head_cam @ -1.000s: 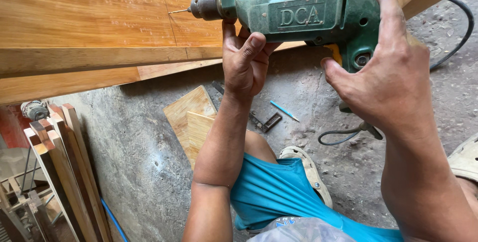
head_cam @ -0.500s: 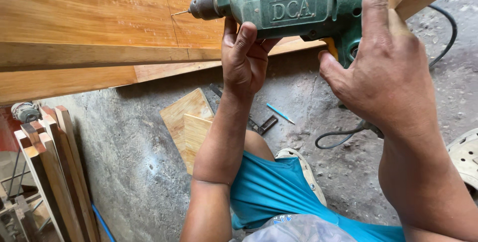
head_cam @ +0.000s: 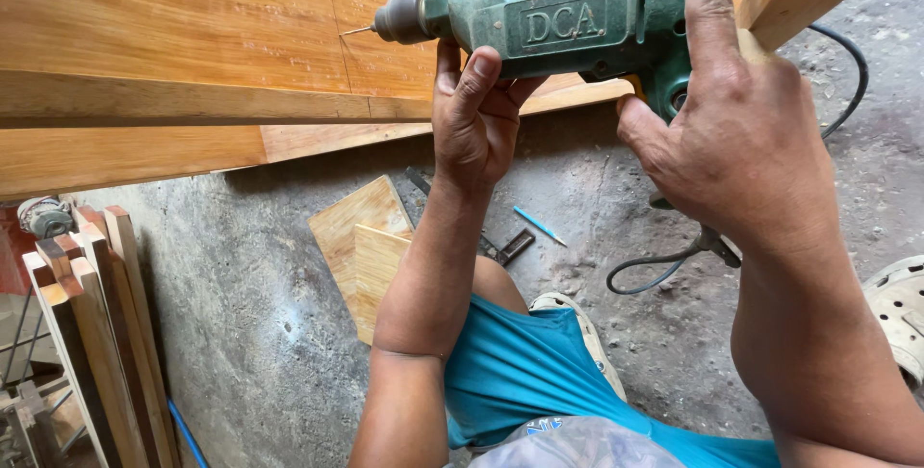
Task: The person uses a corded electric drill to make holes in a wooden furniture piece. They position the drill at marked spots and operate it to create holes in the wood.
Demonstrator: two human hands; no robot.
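Both hands around green drill

Concrete floor: wood offcuts, blue pencil, black cable.

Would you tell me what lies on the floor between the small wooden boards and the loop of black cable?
In the head view, a dark metal square and a blue pencil lie on the concrete between the boards and the cable.

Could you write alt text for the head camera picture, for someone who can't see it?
Two bare hands hold a green electric drill against a wooden panel: the right hand grips the handle, and the left hand supports the body from below. On the concrete floor lie small boards and a blue pencil.
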